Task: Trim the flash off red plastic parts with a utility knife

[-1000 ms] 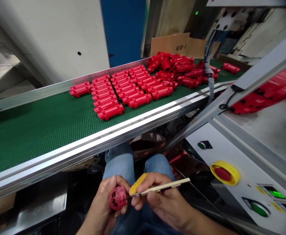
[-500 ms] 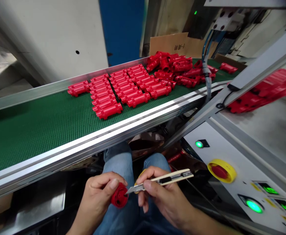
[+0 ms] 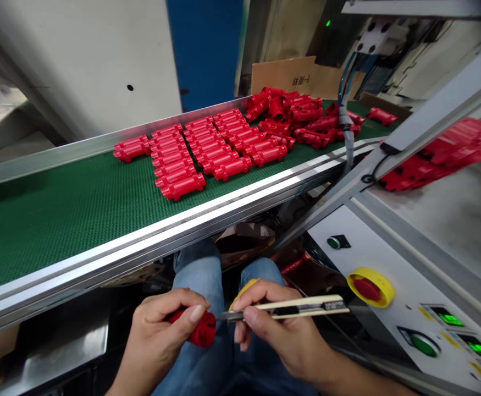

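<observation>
Above my lap, my left hand [image 3: 164, 327] is closed around a red plastic cylinder part [image 3: 204, 330], its open end turned to the right. My right hand [image 3: 279, 324] grips a cream-handled utility knife [image 3: 306, 307]. The knife's blade points left, its tip at the rim of the red part; whether it touches cannot be made out. Something yellow [image 3: 245, 291] shows at my right forefinger, partly hidden. Beyond my hands, rows of similar red parts [image 3: 182, 187] lie on a green conveyor belt [image 3: 79, 220].
A loose heap of red parts [image 3: 302, 113] lies farther along the belt by a cardboard box [image 3: 283, 76]. The belt's metal rail [image 3: 149, 236] runs in front of me. At right stand a slanted post [image 3: 347, 192] and a control panel with a red-and-yellow emergency stop button [image 3: 371, 287].
The red part has turned in my left hand, showing more of its side. The knife has swung flatter, its handle end further right. Two green panel lights have gone dark.
</observation>
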Motion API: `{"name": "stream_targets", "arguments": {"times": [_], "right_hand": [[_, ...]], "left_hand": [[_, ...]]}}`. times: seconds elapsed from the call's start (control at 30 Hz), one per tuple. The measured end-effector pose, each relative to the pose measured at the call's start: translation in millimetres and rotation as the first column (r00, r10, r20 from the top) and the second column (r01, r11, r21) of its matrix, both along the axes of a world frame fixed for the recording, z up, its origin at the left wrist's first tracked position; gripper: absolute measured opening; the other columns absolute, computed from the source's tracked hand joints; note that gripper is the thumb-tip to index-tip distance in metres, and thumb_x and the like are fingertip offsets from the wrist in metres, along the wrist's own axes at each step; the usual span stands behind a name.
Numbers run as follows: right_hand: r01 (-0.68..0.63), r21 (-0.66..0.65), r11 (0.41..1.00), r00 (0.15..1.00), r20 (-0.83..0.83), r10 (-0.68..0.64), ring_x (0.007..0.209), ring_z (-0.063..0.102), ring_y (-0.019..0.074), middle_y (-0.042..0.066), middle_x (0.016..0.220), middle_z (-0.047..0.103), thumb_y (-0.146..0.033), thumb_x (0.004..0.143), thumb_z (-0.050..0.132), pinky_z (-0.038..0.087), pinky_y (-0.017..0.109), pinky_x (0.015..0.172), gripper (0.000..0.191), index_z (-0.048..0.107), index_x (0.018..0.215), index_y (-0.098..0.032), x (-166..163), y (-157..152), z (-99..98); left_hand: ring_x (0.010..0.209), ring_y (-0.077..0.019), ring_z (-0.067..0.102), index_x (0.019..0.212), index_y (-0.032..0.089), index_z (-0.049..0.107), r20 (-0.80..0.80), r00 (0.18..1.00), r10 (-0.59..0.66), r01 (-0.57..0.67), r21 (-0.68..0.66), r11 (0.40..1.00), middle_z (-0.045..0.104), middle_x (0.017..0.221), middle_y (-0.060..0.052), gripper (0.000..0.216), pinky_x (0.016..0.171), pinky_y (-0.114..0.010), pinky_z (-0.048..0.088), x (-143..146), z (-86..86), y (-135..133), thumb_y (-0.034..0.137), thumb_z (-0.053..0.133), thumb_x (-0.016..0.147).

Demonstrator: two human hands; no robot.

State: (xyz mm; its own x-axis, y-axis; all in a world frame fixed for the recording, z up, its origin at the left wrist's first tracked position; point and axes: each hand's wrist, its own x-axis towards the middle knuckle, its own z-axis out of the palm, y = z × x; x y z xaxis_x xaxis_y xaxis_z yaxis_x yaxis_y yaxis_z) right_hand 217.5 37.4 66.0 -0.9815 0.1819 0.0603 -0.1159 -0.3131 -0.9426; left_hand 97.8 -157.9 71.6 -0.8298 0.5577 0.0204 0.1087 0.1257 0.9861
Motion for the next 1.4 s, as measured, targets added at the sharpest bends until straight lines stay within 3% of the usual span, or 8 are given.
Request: {"name": "stream_targets", "arguments": {"times": [0.2, 0.53, 0.7, 0.8, 0.93, 1.1, 1.3, 1.4], "right_hand": [[0.057, 0.356, 0.933, 0.992, -0.127, -0.013, 0.068, 0.076, 0.0147, 0.006, 0.079, 0.079, -0.029, 0.107, 0.07, 0.063, 0.025, 0.068, 0.015, 0.08, 0.107, -0.018, 0.1, 4.2, 8.4], [-0.056, -0.38, 0.923, 0.994, 0.069, 0.088, 0.057, 0.071, 0.0121, 0.003, 0.073, 0.077, -0.048, 0.098, 0.083, 0.062, 0.022, 0.058, 0.033, 0.075, 0.097, -0.016, -9.6, -18.6, -26.5], [-0.13, -0.35, 0.928, 0.99, 0.008, 0.142, 0.051, 0.066, 0.0122, 0.001, 0.067, 0.072, -0.05, 0.098, 0.08, 0.055, 0.02, 0.05, 0.033, 0.073, 0.093, -0.019, -15.1, -0.3, -10.8], [-0.172, 0.006, 0.985, 0.979, -0.11, 0.172, 0.061, 0.068, 0.0137, 0.004, 0.078, 0.076, -0.03, 0.097, 0.083, 0.054, 0.023, 0.055, 0.011, 0.081, 0.096, -0.019, -21.1, 21.7, 14.4], [0.022, 0.835, 0.55, 0.871, -0.286, 0.399, 0.072, 0.062, 0.0157, 0.005, 0.085, 0.074, -0.024, 0.11, 0.062, 0.052, 0.027, 0.067, 0.022, 0.083, 0.114, -0.02, -31.1, 36.1, 45.1], [0.173, 0.979, 0.11, 0.805, -0.204, 0.557, 0.062, 0.05, 0.0151, 0.0, 0.076, 0.067, -0.016, 0.112, 0.048, 0.026, 0.034, 0.049, 0.042, 0.074, 0.08, -0.02, -42.8, 28.9, 62.3], [0.185, 0.977, -0.102, 0.775, -0.081, 0.627, 0.061, 0.058, 0.0179, 0.001, 0.082, 0.067, -0.013, 0.105, 0.051, 0.03, 0.036, 0.044, 0.027, 0.07, 0.089, -0.018, -48.8, 18.5, 56.0], [0.251, 0.968, 0.019, 0.763, -0.21, 0.611, 0.061, 0.057, 0.0177, 0.003, 0.083, 0.068, -0.015, 0.107, 0.045, 0.036, 0.033, 0.048, 0.026, 0.068, 0.097, -0.017, -46.4, 20.0, 47.3]], "left_hand": [[0.053, -0.0179, 0.068, 0.07, 0.026, 0.088, -0.067, 0.998, -0.009, 0.007, -0.038, 0.999, 0.079, 0.062, -0.004, 0.032, 0.055, -0.024, 0.051, 0.1, 4.7, 1.7, 0.049, 0.083, 0.091], [0.054, -0.0162, 0.063, 0.07, 0.021, 0.088, 0.283, 0.958, 0.031, -0.054, 0.073, 0.996, 0.077, 0.061, -0.007, 0.048, 0.053, -0.023, 0.049, 1.5, -14.3, 2.8, 0.067, 0.087, 0.08], [0.056, -0.0148, 0.058, 0.069, 0.018, 0.086, 0.342, 0.939, 0.036, -0.07, 0.088, 0.994, 0.075, 0.061, -0.007, 0.052, 0.054, -0.023, 0.045, 1.0, -17.1, 2.1, 0.069, 0.085, 0.082], [0.056, -0.0145, 0.055, 0.07, 0.017, 0.085, 0.395, 0.919, 0.002, -0.04, 0.088, 0.995, 0.072, 0.06, -0.007, 0.053, 0.054, -0.025, 0.041, 1.8, -16.0, 4.5, 0.069, 0.084, 0.083], [0.053, -0.011, 0.041, 0.061, 0.015, 0.077, 0.452, 0.889, -0.071, 0.03, 0.096, 0.995, 0.059, 0.054, -0.002, 0.06, 0.052, -0.025, 0.032, 3.4, -14.5, 11.9, 0.069, 0.082, 0.085], [0.051, -0.0079, 0.024, 0.052, 0.017, 0.06, 0.527, 0.845, -0.094, 0.056, 0.088, 0.995, 0.037, 0.05, 0.006, 0.062, 0.046, -0.023, 0.018, 4.5, -11.4, 19.0, 0.066, 0.088, 0.078], [0.043, -0.0046, 0.028, 0.052, 0.017, 0.06, 0.651, 0.759, -0.016, 0.009, 0.013, 1.0, 0.037, 0.048, 0.008, 0.067, 0.042, -0.018, 0.025, 10.1, -8.5, 22.7, 0.073, 0.095, 0.063], [0.042, -0.0045, 0.032, 0.058, 0.016, 0.066, 0.679, 0.733, 0.034, -0.048, 0.002, 0.999, 0.041, 0.049, 0.007, 0.069, 0.042, -0.017, 0.027, 12.8, -8.4, 24.9, 0.079, 0.094, 0.06]]}}
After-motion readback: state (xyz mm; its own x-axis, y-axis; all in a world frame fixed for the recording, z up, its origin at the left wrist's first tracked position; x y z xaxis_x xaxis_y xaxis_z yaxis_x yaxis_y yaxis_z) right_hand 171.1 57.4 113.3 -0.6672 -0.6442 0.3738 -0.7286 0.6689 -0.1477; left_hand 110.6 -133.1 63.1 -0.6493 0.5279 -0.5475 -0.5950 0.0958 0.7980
